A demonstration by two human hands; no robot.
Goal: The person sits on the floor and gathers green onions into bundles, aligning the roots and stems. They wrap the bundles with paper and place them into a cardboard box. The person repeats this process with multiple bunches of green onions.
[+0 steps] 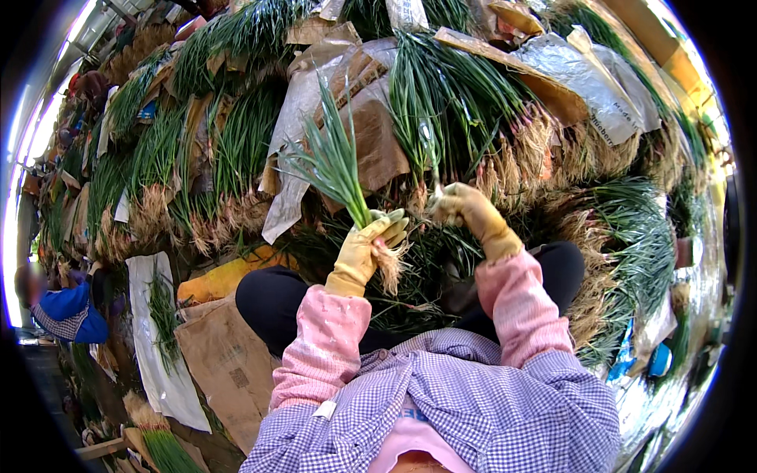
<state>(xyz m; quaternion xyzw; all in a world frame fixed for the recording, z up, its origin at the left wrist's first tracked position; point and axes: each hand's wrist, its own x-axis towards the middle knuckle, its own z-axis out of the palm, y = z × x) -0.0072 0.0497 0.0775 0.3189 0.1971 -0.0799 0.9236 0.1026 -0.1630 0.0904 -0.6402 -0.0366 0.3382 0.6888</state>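
My left hand [369, 248], in a yellow glove, is wrapped round a small bunch of spring onions [341, 162]. Their green leaves point up and to the left, while the pale stringy roots [390, 264] hang below the palm. My right hand [467, 211], gloved too, is closed a little to the right of the left one. A thin pale piece sticks up from its fingers, but what it is I cannot make out. Right behind that hand stands a large heap of spring onions [441, 102], roots toward me.
More spring onions [631, 236] are stacked at my right. Brown paper [229, 370] and a white sheet [154, 331] lie at my left. A cardboard strip [512, 71] and plastic sheeting [576, 79] cover part of the heap. Another person in blue [71, 311] is at the far left.
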